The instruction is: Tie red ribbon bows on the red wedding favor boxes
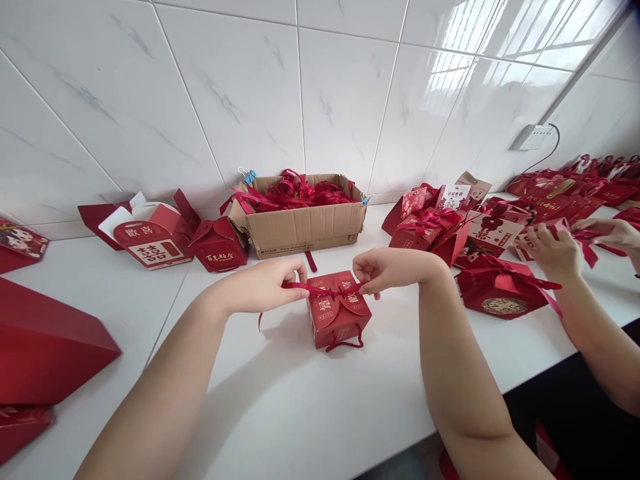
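A small red gift box (341,321) with gold lettering and a twisted cord handle (345,345) stands on the white table in front of me. Across its top runs a red ribbon (327,291), crossed at the middle. My left hand (283,283) pinches one side of this ribbon at the box's left edge, and a loose tail hangs down below it. On the other side, my right hand (380,272) pinches the ribbon near the box's right edge. Between both hands the ribbon looks taut.
Behind the box, a cardboard carton (303,230) holds loose red ribbons. Red gift boxes (155,240) stand left, with a large red shape (45,340) nearer. Rightward, another person's hands (553,250) work with ribbon beside a tied box (503,287) and several piled boxes. A tiled wall borders the table.
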`<state>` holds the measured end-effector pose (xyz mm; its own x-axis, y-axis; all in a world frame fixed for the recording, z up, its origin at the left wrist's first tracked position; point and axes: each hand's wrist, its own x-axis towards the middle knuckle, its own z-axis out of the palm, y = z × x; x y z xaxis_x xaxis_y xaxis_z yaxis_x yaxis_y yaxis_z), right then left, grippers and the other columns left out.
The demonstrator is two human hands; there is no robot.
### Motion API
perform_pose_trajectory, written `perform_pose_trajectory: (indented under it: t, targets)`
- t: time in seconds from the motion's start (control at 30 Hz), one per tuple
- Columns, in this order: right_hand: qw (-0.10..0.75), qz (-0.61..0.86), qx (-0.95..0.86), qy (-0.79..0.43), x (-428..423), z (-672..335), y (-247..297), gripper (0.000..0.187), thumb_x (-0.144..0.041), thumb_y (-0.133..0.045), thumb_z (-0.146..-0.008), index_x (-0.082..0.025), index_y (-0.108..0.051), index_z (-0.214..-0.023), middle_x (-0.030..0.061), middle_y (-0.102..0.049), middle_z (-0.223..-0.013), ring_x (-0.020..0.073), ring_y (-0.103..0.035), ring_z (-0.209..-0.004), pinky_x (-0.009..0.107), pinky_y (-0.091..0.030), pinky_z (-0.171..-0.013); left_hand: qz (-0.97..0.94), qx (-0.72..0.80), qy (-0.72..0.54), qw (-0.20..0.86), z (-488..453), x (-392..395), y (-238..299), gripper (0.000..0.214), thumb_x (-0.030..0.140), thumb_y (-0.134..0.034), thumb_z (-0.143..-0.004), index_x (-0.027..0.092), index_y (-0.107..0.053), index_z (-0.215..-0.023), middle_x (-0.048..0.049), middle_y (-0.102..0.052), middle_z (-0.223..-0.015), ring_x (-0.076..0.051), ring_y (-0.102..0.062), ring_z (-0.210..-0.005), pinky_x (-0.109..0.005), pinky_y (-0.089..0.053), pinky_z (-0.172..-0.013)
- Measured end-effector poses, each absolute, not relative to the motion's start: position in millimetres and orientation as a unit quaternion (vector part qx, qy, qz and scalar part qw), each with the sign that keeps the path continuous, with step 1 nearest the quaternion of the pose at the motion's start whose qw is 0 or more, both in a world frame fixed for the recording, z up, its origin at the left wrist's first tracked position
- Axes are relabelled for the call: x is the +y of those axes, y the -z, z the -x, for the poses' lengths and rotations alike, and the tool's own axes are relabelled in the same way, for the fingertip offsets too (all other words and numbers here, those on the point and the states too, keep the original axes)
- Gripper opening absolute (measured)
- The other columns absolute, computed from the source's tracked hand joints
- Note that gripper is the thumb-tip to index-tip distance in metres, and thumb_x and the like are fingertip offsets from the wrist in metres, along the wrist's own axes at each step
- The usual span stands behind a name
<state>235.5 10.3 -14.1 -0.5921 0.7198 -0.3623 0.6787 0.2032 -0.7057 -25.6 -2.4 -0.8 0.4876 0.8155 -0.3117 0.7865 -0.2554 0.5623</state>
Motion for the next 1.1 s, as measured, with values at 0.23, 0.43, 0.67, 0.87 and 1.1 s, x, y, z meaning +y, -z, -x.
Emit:
perform_pose_trajectory:
  t: [0.23, 0.43, 0.67, 0.87, 1.1]
  targets:
    - [0.184, 0.308, -0.745, -0.562, 6.8, -263.3, 12.1, 0.024, -0.037, -0.069, -0.079, -0.016, -0.058, -0.085, -0.002, -0.062, -0.06, 0.0109, -0.059, -0.052, 0.024, -0.049, -0.055, -0.776, 0.453, -0.168, 0.407, 58.9, -6.6, -28.5, 0.021, 0.041, -0.064, -0.078, 0.026, -0.065, -0.094, -0.0009, -0.063, -0.07, -0.014, -0.055, -0.059, -0.024, -0.044, -0.053]
    - [0.353, 0.274, -0.686, -0.575, 5.4, -257.2, 16.7, 0.028, -0.043, -0.069, -0.078, -0.018, -0.069, -0.091, 0.0052, -0.07, -0.082, 0.0205, -0.07, -0.077, 0.038, -0.055, -0.079, -0.703, 0.344, -0.382, 0.491, 60.7, -6.4, -27.4, 0.023, 0.043, -0.069, -0.074, 0.023, -0.074, -0.084, -0.0091, -0.069, -0.078, -0.023, -0.064, -0.07, -0.035, -0.052, -0.065]
    - [0.411, 0.242, -0.683, -0.554, 8.5, -234.9, 16.9, 0.015, -0.028, -0.078, -0.07, -0.019, -0.072, -0.08, 0.0006, -0.067, -0.069, 0.0132, -0.064, -0.059, 0.028, -0.053, -0.059, -0.671, 0.278, -0.419, 0.544, 36.4, -10.9, -17.5, 0.033, 0.018, -0.065, -0.073, 0.028, -0.075, -0.102, -0.0051, -0.073, -0.101, -0.024, -0.069, -0.084, -0.041, -0.054, -0.084]
    - [0.55, 0.299, -0.63, -0.459, -1.4, -209.3, 4.6, 0.015, -0.033, -0.075, -0.072, -0.02, -0.068, -0.071, -0.0034, -0.056, -0.062, 0.0059, -0.043, -0.05, 0.021, -0.037, -0.047, -0.65, 0.338, -0.49, 0.472, 16.2, -16.7, -16.7, 0.017, 0.034, -0.069, -0.079, 0.02, -0.074, -0.088, -0.0048, -0.071, -0.082, -0.017, -0.065, -0.07, -0.032, -0.053, -0.071]
    - [0.631, 0.321, -0.565, -0.423, -11.0, -193.0, -4.3, 0.013, -0.033, -0.072, -0.077, -0.021, -0.065, -0.075, -0.0054, -0.049, -0.056, 0.0052, -0.04, -0.045, 0.021, -0.032, -0.042, -0.654, 0.388, -0.562, 0.325, -8.9, -14.8, -25.0, 0.018, 0.037, -0.07, -0.077, 0.019, -0.072, -0.078, 0.0023, -0.048, -0.058, -0.011, -0.043, -0.058, -0.025, -0.034, -0.053]
